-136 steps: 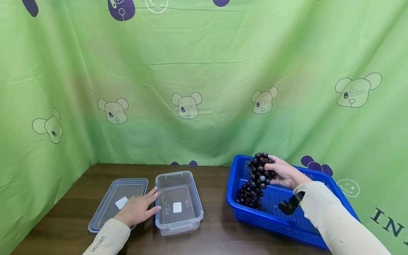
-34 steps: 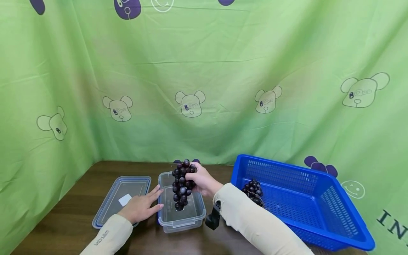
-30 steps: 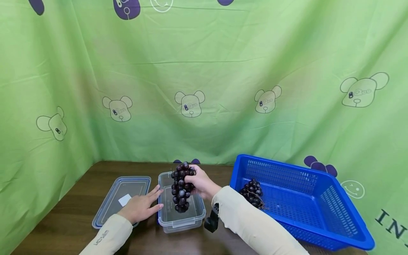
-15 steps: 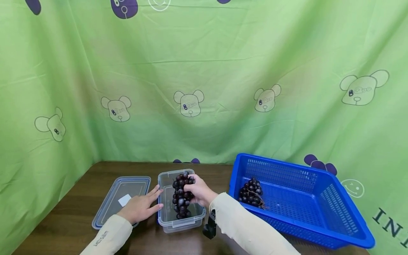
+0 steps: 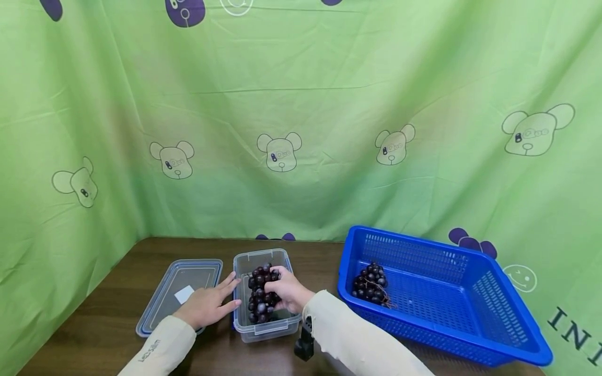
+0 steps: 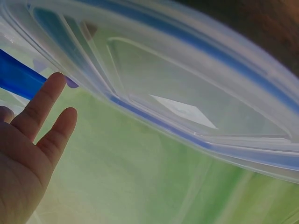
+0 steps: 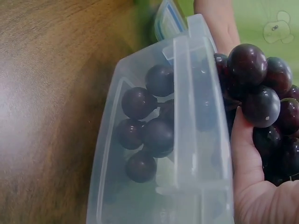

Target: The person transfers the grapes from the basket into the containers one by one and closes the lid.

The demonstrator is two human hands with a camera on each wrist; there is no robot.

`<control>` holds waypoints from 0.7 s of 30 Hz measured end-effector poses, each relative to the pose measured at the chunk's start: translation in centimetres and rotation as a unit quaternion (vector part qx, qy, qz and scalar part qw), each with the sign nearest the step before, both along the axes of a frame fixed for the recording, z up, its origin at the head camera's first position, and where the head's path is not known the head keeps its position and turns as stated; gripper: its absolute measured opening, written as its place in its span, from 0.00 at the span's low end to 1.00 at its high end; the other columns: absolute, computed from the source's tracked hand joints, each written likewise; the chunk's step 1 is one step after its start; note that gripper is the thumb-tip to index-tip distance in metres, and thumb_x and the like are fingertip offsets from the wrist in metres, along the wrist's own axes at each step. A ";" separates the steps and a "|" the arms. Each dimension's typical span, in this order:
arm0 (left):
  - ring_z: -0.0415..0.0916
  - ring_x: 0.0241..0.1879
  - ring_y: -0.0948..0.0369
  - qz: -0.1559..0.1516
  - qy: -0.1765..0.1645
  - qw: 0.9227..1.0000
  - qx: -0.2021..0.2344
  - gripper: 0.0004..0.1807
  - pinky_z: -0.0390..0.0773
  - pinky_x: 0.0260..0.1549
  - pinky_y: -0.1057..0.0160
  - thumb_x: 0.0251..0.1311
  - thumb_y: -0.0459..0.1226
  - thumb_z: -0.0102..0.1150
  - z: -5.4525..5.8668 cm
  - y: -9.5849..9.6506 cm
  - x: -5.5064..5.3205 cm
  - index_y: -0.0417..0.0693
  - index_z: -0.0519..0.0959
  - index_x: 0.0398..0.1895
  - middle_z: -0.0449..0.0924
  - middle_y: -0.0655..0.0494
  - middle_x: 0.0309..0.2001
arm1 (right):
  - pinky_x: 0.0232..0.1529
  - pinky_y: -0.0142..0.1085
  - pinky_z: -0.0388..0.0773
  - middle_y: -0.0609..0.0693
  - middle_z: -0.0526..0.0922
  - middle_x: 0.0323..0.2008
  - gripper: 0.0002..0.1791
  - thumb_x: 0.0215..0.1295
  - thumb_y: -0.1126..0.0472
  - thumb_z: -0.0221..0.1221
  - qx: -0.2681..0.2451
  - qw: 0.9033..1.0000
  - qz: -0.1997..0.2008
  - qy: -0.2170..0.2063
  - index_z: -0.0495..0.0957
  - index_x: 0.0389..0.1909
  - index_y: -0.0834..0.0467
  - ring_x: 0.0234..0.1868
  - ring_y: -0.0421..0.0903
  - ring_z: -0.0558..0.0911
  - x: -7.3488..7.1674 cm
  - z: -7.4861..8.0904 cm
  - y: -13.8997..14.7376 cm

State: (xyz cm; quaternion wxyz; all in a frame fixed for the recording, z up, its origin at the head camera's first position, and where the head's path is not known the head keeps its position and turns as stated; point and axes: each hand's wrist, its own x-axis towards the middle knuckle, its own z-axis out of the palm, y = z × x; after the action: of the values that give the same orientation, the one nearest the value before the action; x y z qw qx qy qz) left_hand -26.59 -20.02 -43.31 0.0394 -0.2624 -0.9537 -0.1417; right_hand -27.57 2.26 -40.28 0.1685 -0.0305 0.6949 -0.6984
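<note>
My right hand (image 5: 288, 290) grips a bunch of dark grapes (image 5: 259, 297) inside the clear plastic container (image 5: 270, 330). In the right wrist view the lower grapes (image 7: 140, 102) show through the container's wall, while the upper ones and my thumb (image 7: 245, 154) rise above its rim. My left hand (image 5: 207, 307) lies with fingers extended, fingertips right at the container's left rim. Under and beside that hand is the clear lid (image 5: 193, 271) with a blue seal and a white label; it fills much of the left wrist view.
A large blue basket (image 5: 442, 334) stands at the right of the brown table (image 5: 320, 258), with a second bunch of dark grapes (image 5: 370, 284) in its left corner. A green patterned curtain (image 5: 329, 198) hangs behind the table.
My right hand has carried the grapes from the blue basket leftward over the container, then lowered them into it. The left hand has stayed at the container's rim.
</note>
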 end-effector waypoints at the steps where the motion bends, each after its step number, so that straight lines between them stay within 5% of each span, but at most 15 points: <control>1: 0.79 0.47 0.43 0.000 0.000 1.000 0.000 0.33 0.78 0.41 0.46 0.69 0.53 0.44 0.0 0.0 0.0 0.41 0.66 0.68 0.60 0.42 0.70 | 0.37 0.57 0.80 0.65 0.70 0.50 0.29 0.49 0.76 0.51 0.004 1.000 -0.001 0.001 0.62 0.56 0.63 0.44 0.64 0.77 0.1 0.0 -0.1; 21: 0.79 0.47 0.44 0.001 -0.011 1.000 0.008 0.33 0.76 0.46 0.44 0.70 0.54 0.43 0.0 0.0 0.1 0.41 0.65 0.69 0.58 0.43 0.70 | 0.35 0.58 0.80 0.62 0.75 0.39 0.21 0.49 0.77 0.52 0.046 0.999 -0.026 -0.003 0.69 0.48 0.66 0.40 0.63 0.80 -1.0 -0.2 -1.5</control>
State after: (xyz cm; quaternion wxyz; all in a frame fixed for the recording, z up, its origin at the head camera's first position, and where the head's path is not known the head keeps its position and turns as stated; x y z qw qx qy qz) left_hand -26.44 -20.06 -43.27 0.0307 -0.2599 -0.9531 -0.1518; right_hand -28.61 0.74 -40.44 0.1530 -0.0025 0.7266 -0.6699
